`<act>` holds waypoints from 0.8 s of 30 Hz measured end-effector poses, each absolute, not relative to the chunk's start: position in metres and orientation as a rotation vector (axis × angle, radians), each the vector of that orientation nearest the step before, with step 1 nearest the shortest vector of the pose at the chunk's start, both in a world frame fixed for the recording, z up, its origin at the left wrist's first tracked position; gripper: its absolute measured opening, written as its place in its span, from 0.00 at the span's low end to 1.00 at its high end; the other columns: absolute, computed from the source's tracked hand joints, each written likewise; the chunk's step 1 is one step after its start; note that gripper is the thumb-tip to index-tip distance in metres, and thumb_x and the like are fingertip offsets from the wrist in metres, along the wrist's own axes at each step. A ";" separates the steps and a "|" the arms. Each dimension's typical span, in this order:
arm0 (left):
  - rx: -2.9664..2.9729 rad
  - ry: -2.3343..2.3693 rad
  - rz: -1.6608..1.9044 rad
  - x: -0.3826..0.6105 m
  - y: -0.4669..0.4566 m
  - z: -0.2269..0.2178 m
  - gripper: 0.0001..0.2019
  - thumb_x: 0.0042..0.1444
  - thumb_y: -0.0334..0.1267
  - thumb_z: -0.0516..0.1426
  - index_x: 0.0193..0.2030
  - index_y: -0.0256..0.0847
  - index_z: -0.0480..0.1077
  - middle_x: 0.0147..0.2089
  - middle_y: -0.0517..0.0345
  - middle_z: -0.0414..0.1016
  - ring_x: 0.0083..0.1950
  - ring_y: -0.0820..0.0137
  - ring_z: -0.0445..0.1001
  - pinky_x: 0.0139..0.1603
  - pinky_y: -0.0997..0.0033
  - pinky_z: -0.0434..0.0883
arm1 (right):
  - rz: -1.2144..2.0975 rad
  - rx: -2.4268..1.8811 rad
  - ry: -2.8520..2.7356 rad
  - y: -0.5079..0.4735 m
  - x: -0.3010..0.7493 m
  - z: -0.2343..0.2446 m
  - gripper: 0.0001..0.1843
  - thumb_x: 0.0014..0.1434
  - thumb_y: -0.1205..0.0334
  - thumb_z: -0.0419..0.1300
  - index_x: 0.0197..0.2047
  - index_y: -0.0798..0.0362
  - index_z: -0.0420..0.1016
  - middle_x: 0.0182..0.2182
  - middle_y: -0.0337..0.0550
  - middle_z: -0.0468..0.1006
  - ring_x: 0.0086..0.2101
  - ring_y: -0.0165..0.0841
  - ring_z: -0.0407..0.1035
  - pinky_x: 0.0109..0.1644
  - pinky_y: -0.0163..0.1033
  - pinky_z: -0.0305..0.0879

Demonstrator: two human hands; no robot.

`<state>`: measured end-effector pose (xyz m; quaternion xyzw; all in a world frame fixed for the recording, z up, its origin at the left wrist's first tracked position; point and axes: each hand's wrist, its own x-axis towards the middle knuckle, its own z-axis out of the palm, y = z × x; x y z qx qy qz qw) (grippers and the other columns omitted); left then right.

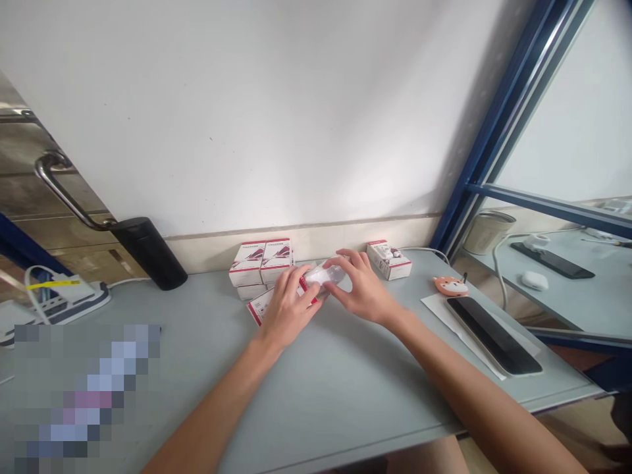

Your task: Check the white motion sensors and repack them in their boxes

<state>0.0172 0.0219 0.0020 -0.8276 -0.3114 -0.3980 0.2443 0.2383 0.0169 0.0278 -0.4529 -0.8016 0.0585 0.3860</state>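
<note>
Both hands meet over the middle of the table, around a small red-and-white box and a transparent plastic packet (337, 274). The fingers of my left hand (288, 304) are wrapped round the box, whose red edge (303, 284) shows beside them. My right hand (362, 286) pinches the packet between thumb and fingers, right at the box. What is inside the packet cannot be made out. Below and behind my left hand lies a flat red-bordered carton (257, 307), partly covered. Similar white-and-red boxes (261, 258) are stacked just behind it.
Another such box (389, 259) stands by the wall on the right. A phone (494, 336) lies on white paper (437, 309) near an orange-and-white animal-shaped case (451, 286). At left are a black cylinder (151, 253) and a power strip (74, 306). A blue-framed glass panel (553, 263) bounds the right.
</note>
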 end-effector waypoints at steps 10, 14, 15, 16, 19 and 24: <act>-2.212 -0.769 -1.220 0.028 0.014 0.000 0.24 0.61 0.26 0.64 0.60 0.49 0.67 0.65 0.42 0.67 0.63 0.56 0.74 0.60 0.52 0.79 | 0.313 -0.879 -1.992 -0.004 0.218 0.032 0.35 0.64 0.67 0.60 0.72 0.44 0.58 0.70 0.51 0.66 0.64 0.47 0.67 0.67 0.60 0.71; -2.165 -0.818 -1.388 0.027 0.014 0.001 0.28 0.61 0.28 0.66 0.64 0.53 0.64 0.65 0.43 0.63 0.65 0.55 0.71 0.61 0.50 0.78 | 0.354 -0.738 -1.964 -0.018 0.207 0.034 0.36 0.66 0.68 0.58 0.73 0.43 0.54 0.73 0.52 0.62 0.67 0.45 0.66 0.66 0.55 0.73; -2.140 -0.846 -1.437 0.028 0.014 0.001 0.29 0.60 0.29 0.67 0.64 0.53 0.63 0.65 0.43 0.63 0.65 0.55 0.71 0.61 0.49 0.78 | 0.321 -0.722 -1.950 -0.020 0.206 0.034 0.35 0.67 0.69 0.57 0.73 0.43 0.54 0.73 0.52 0.62 0.68 0.44 0.65 0.65 0.54 0.74; -2.107 -0.873 -1.481 0.028 0.013 0.002 0.30 0.60 0.29 0.67 0.64 0.53 0.62 0.65 0.44 0.63 0.65 0.55 0.71 0.61 0.49 0.78 | 0.270 -0.715 -1.933 -0.022 0.205 0.034 0.33 0.67 0.69 0.56 0.72 0.43 0.55 0.72 0.53 0.62 0.68 0.44 0.65 0.65 0.54 0.74; -2.018 -0.960 -1.553 0.031 0.011 0.004 0.28 0.60 0.33 0.68 0.62 0.51 0.63 0.63 0.43 0.65 0.63 0.53 0.71 0.58 0.49 0.78 | 0.063 -0.762 -1.881 -0.021 0.206 0.032 0.30 0.67 0.70 0.55 0.69 0.43 0.59 0.65 0.54 0.71 0.64 0.45 0.70 0.62 0.56 0.74; -2.023 -1.014 -1.614 0.033 0.010 0.003 0.12 0.62 0.35 0.66 0.47 0.45 0.68 0.60 0.45 0.67 0.60 0.56 0.73 0.52 0.55 0.80 | -0.085 -0.844 -1.922 -0.015 0.209 0.031 0.21 0.68 0.64 0.58 0.63 0.43 0.67 0.50 0.47 0.82 0.58 0.47 0.73 0.58 0.56 0.71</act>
